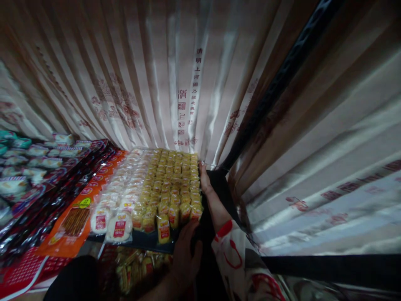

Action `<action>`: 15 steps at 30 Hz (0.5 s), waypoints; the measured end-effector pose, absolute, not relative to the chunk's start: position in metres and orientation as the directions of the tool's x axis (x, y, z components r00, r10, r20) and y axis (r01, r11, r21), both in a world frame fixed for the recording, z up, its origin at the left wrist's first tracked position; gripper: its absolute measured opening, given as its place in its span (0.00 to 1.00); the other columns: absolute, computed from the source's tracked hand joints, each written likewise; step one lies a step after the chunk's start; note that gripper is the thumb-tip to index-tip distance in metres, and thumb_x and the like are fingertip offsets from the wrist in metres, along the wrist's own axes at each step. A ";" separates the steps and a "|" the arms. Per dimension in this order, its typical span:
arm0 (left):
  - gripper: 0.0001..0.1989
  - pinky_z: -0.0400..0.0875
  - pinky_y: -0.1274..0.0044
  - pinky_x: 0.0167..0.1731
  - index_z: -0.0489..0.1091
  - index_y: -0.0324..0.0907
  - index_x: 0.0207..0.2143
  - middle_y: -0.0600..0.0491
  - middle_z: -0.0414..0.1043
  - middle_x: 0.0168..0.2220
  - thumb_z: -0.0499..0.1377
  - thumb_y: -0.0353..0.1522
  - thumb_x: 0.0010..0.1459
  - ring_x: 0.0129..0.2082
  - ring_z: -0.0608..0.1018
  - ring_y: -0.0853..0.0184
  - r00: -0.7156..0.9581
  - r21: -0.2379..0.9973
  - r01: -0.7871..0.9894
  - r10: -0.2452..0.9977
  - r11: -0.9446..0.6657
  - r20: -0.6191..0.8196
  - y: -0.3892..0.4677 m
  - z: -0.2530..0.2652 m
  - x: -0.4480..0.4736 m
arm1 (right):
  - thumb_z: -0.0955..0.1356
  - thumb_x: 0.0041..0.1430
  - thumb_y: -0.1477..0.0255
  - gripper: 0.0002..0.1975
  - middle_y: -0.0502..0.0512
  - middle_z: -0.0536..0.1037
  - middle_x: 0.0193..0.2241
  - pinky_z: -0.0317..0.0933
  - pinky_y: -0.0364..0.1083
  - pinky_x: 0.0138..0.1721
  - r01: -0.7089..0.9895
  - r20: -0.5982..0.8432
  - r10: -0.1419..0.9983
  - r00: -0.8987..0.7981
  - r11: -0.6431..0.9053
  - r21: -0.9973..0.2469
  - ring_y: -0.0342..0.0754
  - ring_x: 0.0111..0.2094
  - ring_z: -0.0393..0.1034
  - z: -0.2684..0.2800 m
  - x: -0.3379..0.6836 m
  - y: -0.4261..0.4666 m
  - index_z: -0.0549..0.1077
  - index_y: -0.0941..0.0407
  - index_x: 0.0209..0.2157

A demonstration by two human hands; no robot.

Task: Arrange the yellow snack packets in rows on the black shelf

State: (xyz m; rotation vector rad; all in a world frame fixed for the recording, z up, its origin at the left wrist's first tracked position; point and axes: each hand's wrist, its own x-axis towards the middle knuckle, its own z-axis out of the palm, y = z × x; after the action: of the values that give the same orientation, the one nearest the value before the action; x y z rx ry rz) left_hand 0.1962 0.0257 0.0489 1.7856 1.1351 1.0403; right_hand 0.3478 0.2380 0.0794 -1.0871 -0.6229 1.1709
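Rows of yellow wrapped pastries [172, 184] with red labels lie on a dark surface in front of me. My right hand [205, 177] reaches along their far right side, fingers stretched out against the end of the rows. In shadow, my left hand [186, 251] is at the front right corner, its extended fingertips by the nearest packets. Left of the yellow pastries are rows of white round wrapped pastries [119, 225]. Neither hand visibly grips a packet.
An orange snack bag [75, 221] and dark shiny packets [46, 200] lie to the left, with white and green packets [37, 161] beyond. More yellow packets [134, 267] sit below the display's front edge. Printed curtains [156, 75] hang behind, with a dark pole [266, 96] at right.
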 end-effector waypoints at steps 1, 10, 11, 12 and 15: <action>0.21 0.66 0.63 0.56 0.63 0.42 0.57 0.45 0.67 0.56 0.50 0.30 0.60 0.56 0.69 0.61 0.268 0.896 0.318 0.936 -0.309 0.228 0.025 0.049 0.197 | 0.56 0.58 0.46 0.31 0.48 0.74 0.52 0.53 0.53 0.61 -0.438 -0.147 0.951 0.273 -0.013 -0.899 0.46 0.59 0.61 0.079 0.347 0.238 0.70 0.49 0.52; 0.22 0.67 0.64 0.56 0.64 0.42 0.56 0.45 0.68 0.55 0.51 0.29 0.59 0.56 0.70 0.60 0.268 0.897 0.313 0.935 -0.314 0.234 0.026 0.046 0.197 | 0.57 0.58 0.46 0.30 0.50 0.76 0.48 0.59 0.54 0.57 -0.450 -0.081 0.949 0.305 0.069 -0.890 0.49 0.56 0.65 0.081 0.341 0.233 0.72 0.49 0.50; 0.22 0.67 0.64 0.56 0.64 0.42 0.57 0.45 0.68 0.55 0.51 0.29 0.59 0.56 0.70 0.61 0.271 0.897 0.310 0.933 -0.317 0.236 0.027 0.046 0.197 | 0.58 0.57 0.46 0.30 0.50 0.77 0.48 0.59 0.55 0.58 -0.445 -0.071 0.949 0.309 0.078 -0.892 0.50 0.56 0.64 0.080 0.340 0.234 0.72 0.50 0.50; 0.23 0.66 0.64 0.56 0.64 0.41 0.57 0.45 0.68 0.55 0.51 0.29 0.59 0.56 0.70 0.61 0.270 0.897 0.311 0.934 -0.315 0.234 0.027 0.045 0.197 | 0.58 0.57 0.46 0.30 0.50 0.77 0.47 0.58 0.55 0.58 -0.445 -0.074 0.952 0.297 0.069 -0.893 0.50 0.56 0.64 0.080 0.341 0.235 0.73 0.50 0.49; 0.23 0.66 0.64 0.57 0.64 0.41 0.57 0.46 0.67 0.56 0.51 0.29 0.58 0.56 0.69 0.60 0.271 0.891 0.329 0.935 -0.313 0.228 0.027 0.042 0.198 | 0.59 0.57 0.47 0.27 0.50 0.78 0.45 0.55 0.57 0.59 -0.435 -0.100 0.958 0.269 0.028 -0.900 0.50 0.56 0.65 0.076 0.348 0.237 0.75 0.50 0.45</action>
State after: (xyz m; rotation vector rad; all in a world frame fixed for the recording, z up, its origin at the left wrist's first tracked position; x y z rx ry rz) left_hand 0.1979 0.0268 0.0424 1.7975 1.1502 1.0312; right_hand 0.3483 0.2365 0.0757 -1.0242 -0.6557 1.2035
